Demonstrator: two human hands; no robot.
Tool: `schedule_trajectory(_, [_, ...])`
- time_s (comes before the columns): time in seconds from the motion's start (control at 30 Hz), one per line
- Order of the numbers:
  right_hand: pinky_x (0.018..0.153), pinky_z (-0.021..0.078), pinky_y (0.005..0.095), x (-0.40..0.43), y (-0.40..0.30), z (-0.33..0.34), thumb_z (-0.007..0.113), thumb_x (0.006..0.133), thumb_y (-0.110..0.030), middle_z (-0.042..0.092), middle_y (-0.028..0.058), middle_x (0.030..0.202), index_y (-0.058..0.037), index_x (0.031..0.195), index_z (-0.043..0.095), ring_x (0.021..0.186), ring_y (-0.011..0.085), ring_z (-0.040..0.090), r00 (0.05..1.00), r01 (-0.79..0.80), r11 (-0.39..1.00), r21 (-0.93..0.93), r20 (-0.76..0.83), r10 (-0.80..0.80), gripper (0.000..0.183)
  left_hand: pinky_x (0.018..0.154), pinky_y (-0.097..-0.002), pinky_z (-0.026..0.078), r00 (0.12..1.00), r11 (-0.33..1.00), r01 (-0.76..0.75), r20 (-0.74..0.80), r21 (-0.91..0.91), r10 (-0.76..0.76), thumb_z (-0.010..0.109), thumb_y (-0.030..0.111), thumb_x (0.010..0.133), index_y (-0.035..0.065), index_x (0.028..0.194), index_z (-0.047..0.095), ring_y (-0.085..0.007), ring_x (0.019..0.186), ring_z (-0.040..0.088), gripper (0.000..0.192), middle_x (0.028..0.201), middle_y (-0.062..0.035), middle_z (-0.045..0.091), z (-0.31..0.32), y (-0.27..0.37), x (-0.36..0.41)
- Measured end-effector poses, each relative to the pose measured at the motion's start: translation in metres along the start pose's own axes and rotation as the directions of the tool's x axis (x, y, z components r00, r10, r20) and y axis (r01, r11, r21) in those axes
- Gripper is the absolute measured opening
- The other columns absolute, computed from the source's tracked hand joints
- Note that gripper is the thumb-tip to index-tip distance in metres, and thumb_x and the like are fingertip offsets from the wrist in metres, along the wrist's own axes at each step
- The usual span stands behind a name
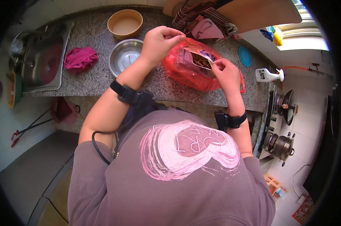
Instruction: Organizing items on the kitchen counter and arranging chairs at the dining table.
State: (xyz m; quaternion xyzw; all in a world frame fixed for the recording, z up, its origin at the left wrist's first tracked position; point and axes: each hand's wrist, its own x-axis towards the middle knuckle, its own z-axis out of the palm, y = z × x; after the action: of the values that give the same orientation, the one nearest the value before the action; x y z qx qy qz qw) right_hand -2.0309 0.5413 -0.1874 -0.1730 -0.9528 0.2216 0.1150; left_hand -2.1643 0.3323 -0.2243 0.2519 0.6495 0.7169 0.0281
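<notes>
My left hand [162, 42] is raised over the red plastic bag [174, 72], thumb and forefinger pinched on thin brown dried strands [189, 43]. At the bag's right side my right hand [227, 74] grips the edge of an opened printed packet [185, 56] that sits inside the bag. More brown, stringy dried pieces [201, 60] show in the packet's mouth; its lower part is hidden by the bag. Left of the bag stands a stainless steel bowl [122, 58] with a small thin strand in it, partly covered by my left forearm.
Behind the steel bowl is a yellow bowl [125, 24]. A magenta cloth [80, 59] lies beside the sink [43, 70]. A dish rack [207, 17], a blue mat [244, 56] and a spray bottle [268, 75] border the bag. The gas stove [268, 130] bears a wok and a pot [282, 147].
</notes>
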Motion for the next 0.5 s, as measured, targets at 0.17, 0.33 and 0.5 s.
schedule_trajectory(0.17, [0.061,0.0494,0.0330,-0.005,-0.004,0.000,0.065,0.073,-0.020,0.065,0.0092,0.069,-0.0069,0.081,0.067,0.065,0.0238,0.064,1.000,-0.006,1.000,0.018,0.000,0.006,0.016,0.051,-0.0171,0.034,0.974,0.944,0.217,-0.014,-0.250,-0.227,0.068,0.014,0.084,0.0024,0.093,0.069,-0.0013,0.059,0.045,0.015,0.078,0.0031,0.061,-0.026,0.029,0.001])
schedule_trajectory(0.33, [0.063,0.0499,0.0350,-0.010,0.000,0.002,0.065,0.074,-0.021,0.065,0.0100,0.070,-0.0078,0.081,0.067,0.067,0.0253,0.065,0.999,-0.033,0.999,0.002,0.024,0.033,0.016,0.046,-0.0176,0.028,0.961,0.842,0.227,-0.026,-0.489,-0.274,0.064,0.013,0.087,0.0003,0.100,0.065,-0.0016,0.052,0.036,0.018,0.069,0.0051,0.053,-0.070,0.052,-0.004])
schedule_trajectory(0.5, [0.062,0.0494,0.0330,-0.014,0.008,0.002,0.066,0.074,-0.021,0.065,0.0104,0.070,-0.0070,0.083,0.067,0.067,0.0231,0.065,0.998,-0.051,0.997,0.054,0.036,0.049,0.017,0.044,-0.0186,0.026,0.980,0.793,0.105,-0.074,-0.600,-0.185,0.064,0.016,0.088,0.0012,0.098,0.065,-0.0025,0.052,0.032,0.019,0.063,0.0067,0.045,-0.109,0.068,-0.014])
